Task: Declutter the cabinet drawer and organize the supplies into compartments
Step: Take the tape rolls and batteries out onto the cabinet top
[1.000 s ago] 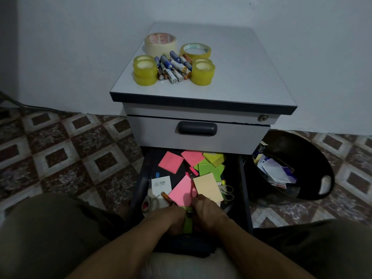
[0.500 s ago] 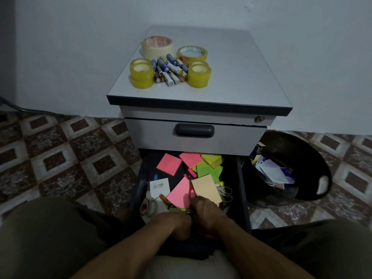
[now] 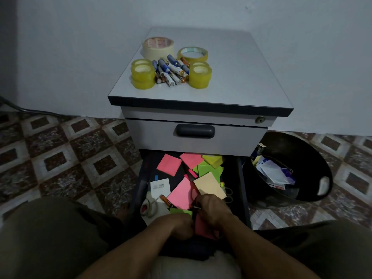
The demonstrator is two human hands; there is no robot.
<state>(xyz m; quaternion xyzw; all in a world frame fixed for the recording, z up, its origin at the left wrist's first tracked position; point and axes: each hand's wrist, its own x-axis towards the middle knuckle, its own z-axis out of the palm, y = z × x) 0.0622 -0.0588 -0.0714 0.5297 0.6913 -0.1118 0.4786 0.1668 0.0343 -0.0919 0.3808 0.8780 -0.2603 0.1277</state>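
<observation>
Open lower drawer (image 3: 139, 186): loose sticky-note pads overlap across its floor, with no divider visible from the head view.

Both hands work at the near end, knuckles up.
- Right hand (image 3: 214, 211): fingers curled; a slim metal-tipped object (image 3: 198, 207) pokes out leftward from under them, apparently pinched. The rest of it is hidden.
- Left hand (image 3: 179, 226): fingers curled down against the edge of the near pink pad (image 3: 202, 228). Cannot tell whether it grips the pad.

Key relation: this pad lies between the two hands, touching both, partly under the right one. A green pad (image 3: 180, 210) sits just beyond the left knuckles. The large pink pad (image 3: 181, 195) and tan pad (image 3: 209, 185) lie farther in, ahead of the right fingers.

Judgement: the right hand is nearer for the far pads, and sorting is at an early stage.
</observation>
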